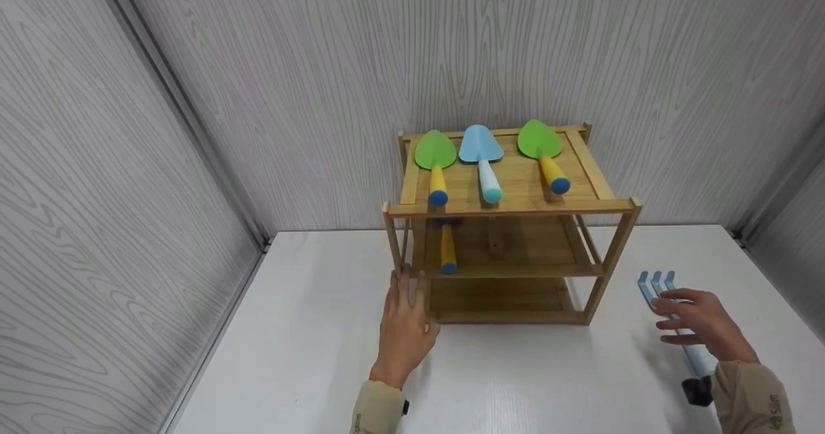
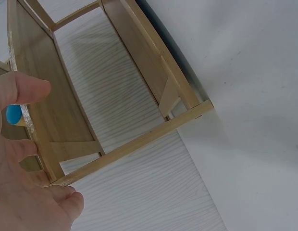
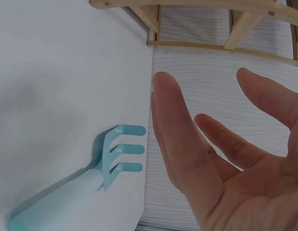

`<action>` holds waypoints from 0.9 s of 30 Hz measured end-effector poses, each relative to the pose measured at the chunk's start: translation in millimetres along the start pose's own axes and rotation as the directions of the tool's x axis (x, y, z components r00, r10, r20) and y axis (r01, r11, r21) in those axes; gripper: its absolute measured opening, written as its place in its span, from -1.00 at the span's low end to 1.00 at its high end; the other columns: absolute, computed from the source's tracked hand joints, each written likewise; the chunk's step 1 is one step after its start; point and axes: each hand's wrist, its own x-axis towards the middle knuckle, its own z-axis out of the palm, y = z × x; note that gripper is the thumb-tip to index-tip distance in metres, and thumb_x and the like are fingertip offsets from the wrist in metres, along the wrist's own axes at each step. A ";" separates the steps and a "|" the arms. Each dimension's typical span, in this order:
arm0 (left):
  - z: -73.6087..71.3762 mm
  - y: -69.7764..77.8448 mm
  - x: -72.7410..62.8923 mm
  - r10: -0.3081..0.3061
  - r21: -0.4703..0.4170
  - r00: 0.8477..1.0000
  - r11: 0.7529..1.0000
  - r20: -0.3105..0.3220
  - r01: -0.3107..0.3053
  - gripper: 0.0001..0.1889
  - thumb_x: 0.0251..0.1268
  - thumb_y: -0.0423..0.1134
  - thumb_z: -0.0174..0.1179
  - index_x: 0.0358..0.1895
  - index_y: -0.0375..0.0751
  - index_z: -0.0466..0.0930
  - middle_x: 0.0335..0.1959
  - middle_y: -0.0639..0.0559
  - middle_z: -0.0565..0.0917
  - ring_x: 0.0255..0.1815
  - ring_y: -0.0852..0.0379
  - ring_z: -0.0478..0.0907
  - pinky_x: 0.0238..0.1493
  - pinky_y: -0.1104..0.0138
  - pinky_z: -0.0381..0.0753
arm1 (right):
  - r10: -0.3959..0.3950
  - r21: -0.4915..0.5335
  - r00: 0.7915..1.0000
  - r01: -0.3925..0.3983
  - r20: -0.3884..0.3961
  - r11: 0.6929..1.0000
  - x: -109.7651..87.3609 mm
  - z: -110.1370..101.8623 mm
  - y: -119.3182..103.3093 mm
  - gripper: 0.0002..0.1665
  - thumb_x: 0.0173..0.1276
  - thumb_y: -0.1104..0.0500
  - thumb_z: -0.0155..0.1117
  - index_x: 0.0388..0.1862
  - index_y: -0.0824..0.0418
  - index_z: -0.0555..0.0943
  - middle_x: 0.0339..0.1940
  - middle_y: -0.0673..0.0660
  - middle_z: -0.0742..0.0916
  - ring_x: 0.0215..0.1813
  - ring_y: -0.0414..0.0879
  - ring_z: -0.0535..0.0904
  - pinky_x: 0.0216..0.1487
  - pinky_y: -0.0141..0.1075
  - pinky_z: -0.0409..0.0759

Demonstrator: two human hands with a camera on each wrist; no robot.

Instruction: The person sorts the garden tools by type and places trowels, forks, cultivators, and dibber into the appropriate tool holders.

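A wooden rack point(image 1: 503, 208) with several tiers stands against the back wall. My left hand point(image 1: 404, 334) reaches to its left front post, fingers extended at the middle shelf's corner; in the left wrist view the fingertips lie on either side of the post. Beside them on that shelf is a yellow handle with a blue end point(image 1: 448, 253). My right hand point(image 1: 702, 321) hovers with spread fingers over a light blue hand rake point(image 1: 696, 360), hiding part of it. In the right wrist view the rake point(image 3: 67, 197) lies on the table, apart from the hand.
On the top shelf lie a green trowel point(image 1: 436, 150) at left, a light blue trowel point(image 1: 480, 144) in the middle and another green trowel point(image 1: 539, 139) at right. A white tabletop point(image 1: 290, 331) surrounds the rack, with wood-grain panels point(image 1: 322, 98) behind and at both sides.
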 end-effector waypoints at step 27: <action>-0.3 1.6 -0.9 -0.025 -0.009 0.999 1.000 0.031 0.025 -0.18 0.13 -0.33 0.36 0.50 -0.33 0.24 0.51 -0.37 0.13 0.52 -0.42 0.08 0.43 -0.11 0.25 | 0.213 0.063 0.975 -0.209 -0.061 0.976 2.9 -61.2 44.9 0.04 0.50 0.00 0.22 0.42 0.73 -0.10 -0.05 0.51 0.60 -0.26 -0.01 0.71 -0.10 -0.01 0.72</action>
